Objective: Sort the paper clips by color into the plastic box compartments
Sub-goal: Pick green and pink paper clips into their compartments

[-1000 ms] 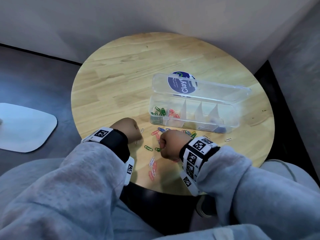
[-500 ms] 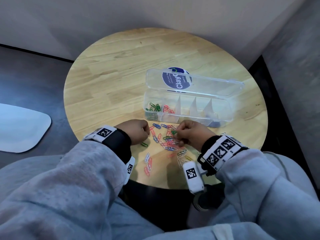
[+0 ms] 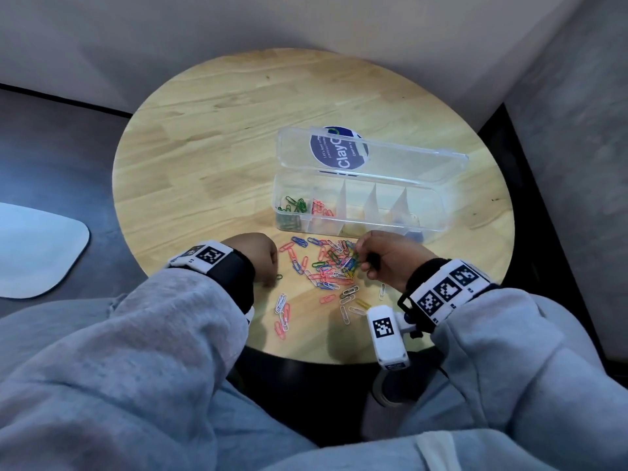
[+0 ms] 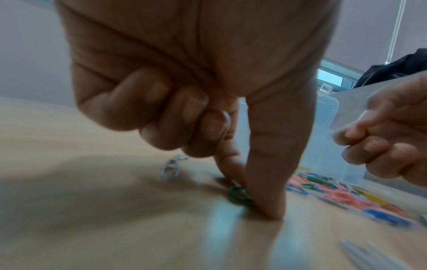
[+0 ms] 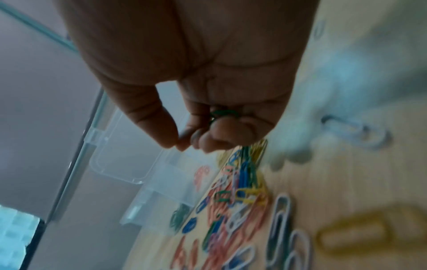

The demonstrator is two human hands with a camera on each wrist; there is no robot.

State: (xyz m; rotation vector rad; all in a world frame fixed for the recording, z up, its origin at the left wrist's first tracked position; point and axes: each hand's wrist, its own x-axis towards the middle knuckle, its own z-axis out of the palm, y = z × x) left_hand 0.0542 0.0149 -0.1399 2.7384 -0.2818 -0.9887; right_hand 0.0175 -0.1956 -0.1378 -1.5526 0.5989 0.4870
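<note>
A clear plastic box point(image 3: 436, 212) stands open on the round wooden table point(image 3: 221, 147), lid point(image 3: 407, 164) folded back. Green clips point(image 3: 295, 207) lie in its leftmost compartment and pink-red clips point(image 3: 319, 209) in the one beside it. A mixed pile of coloured paper clips point(image 3: 328, 266) lies in front of the box. My left hand point(image 3: 270, 270) is left of the pile; its thumb and forefinger point(image 4: 253, 198) pinch a single green clip point(image 4: 238, 194) against the table. My right hand point(image 3: 363, 261) hovers at the pile's right edge, holding green clips point(image 5: 223, 113) in its curled fingers point(image 5: 219, 135).
Loose white, pink and yellow clips point(image 3: 282, 311) are scattered toward the table's near edge. The three right compartments point(image 3: 387, 205) look nearly bare through the blurred plastic. A pale flat shape point(image 3: 37, 249) lies on the dark floor at left. Grey walls close in behind and at right.
My right hand moved from the left of the pile to its right edge, uncovering the clips. My left hand shifted slightly right, down onto the lone green clip.
</note>
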